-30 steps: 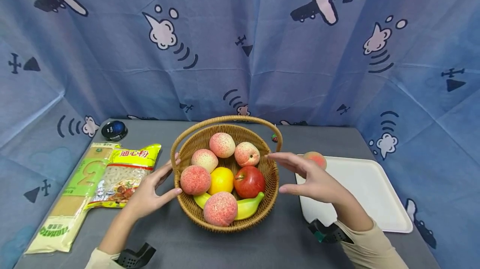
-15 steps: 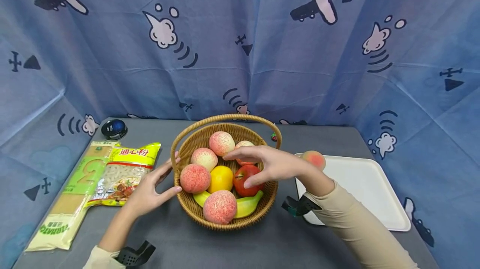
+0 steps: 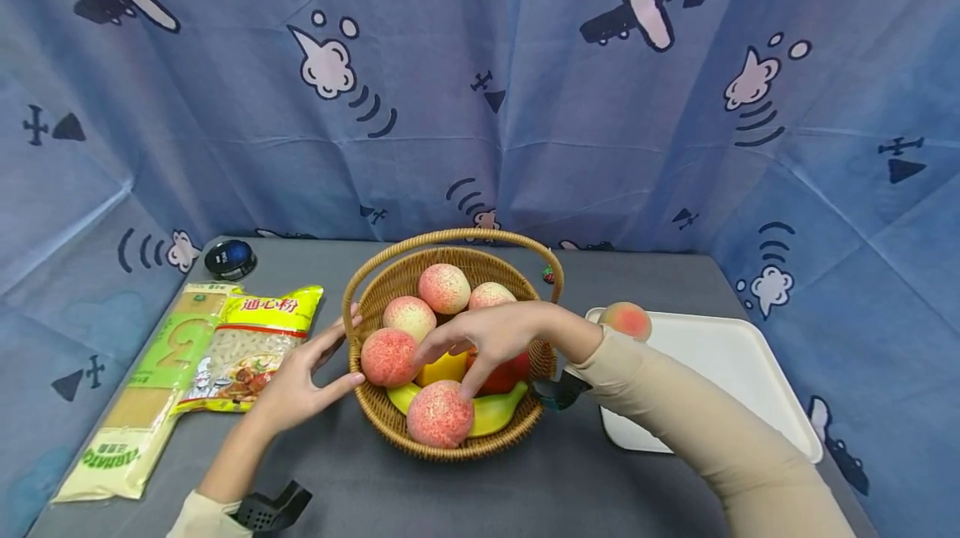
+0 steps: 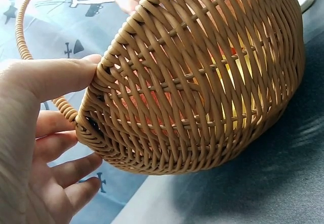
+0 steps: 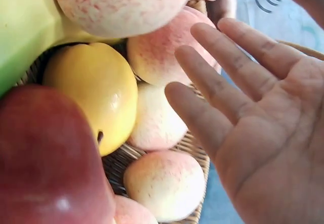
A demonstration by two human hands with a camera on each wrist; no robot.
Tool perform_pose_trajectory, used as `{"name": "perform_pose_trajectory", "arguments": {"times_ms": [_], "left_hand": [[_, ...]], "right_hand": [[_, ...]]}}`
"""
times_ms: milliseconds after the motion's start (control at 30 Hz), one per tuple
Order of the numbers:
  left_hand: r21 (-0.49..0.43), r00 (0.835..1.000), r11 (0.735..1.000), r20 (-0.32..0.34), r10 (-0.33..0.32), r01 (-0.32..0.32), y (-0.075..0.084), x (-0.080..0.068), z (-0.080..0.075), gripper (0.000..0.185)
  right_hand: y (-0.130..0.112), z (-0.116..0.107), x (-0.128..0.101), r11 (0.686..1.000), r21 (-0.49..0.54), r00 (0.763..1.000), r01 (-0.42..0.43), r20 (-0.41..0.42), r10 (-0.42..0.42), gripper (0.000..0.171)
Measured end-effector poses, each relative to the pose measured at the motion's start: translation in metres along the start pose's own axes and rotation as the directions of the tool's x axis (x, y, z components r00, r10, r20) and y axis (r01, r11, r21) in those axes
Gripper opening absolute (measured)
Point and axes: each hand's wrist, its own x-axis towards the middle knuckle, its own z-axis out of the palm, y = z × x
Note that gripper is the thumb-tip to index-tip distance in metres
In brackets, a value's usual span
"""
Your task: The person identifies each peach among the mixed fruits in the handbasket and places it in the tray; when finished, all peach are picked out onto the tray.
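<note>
Basket [image 4: 167, 92], wicker, one: set between the two hands. Its outer wall, beside the left hand [image 3: 300, 392], is seen closely in the left wrist view only, with reddish and yellow fruit glimpsed through the weave.

Yellow fruit [image 5: 96, 100] and red apple [image 5: 50, 158]: under the right hand [image 3: 502, 329], which partly covers both in the head view; the right wrist view shows the yellow fruit's stem end and its glossy skin.

Head view only: noodle pack [image 3: 142, 388] and macaroni bag [image 3: 247, 346], overlapping, left of the left hand; round dark tin [image 3: 230, 259], beyond them; white tray [image 3: 712, 371], right of the right hand, with a lone peach [image 3: 628, 319] at its near-hand corner.

Also in basket: front peach [image 3: 441, 414], nearer the wearer than the right hand's thumb; banana [image 3: 495, 414], beside it; left peach [image 3: 388, 357], by the right fingertips; three pale peaches [image 3: 445, 288], beyond the right hand.

Left hand: thumb and fingers spread wide, thumb tip touching the rim, fingers at the handle's foot. Right hand: fingers extended, slightly parted, grasping nothing; contact with either nearby peach cannot be told.
</note>
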Motion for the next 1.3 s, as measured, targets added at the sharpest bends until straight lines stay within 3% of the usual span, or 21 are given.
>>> {"name": "perform_pose_trajectory", "arguments": {"times_ms": [267,533,800,1033,1300], "left_hand": [[-0.001,1.000,1.000,0.005,-0.010,0.010,0.001,0.000,0.000,0.067],[0.008,1.000,1.000,0.012,-0.018,0.017,0.001,0.001,0.000,0.067],[0.010,1.000,1.000,0.008,-0.020,0.020,0.000,0.001,-0.001,0.067],[-0.003,1.000,1.000,0.019,-0.015,0.015,0.001,0.000,0.000,0.066],[-0.005,1.000,1.000,0.020,-0.001,0.001,0.000,0.001,-0.001,0.066]], "right_hand": [[0.003,0.004,0.015,0.998,-0.014,0.992,-0.058,0.114,0.059,0.068],[0.010,0.011,0.021,0.988,-0.122,0.984,-0.097,0.137,0.113,0.071],[0.010,0.012,0.027,0.980,-0.155,0.979,-0.122,0.142,0.145,0.069],[0.008,0.012,0.022,0.979,-0.185,0.990,-0.082,0.101,0.102,0.067],[-0.002,0.005,-0.001,0.991,-0.129,0.998,0.040,-0.036,-0.045,0.065]]}}
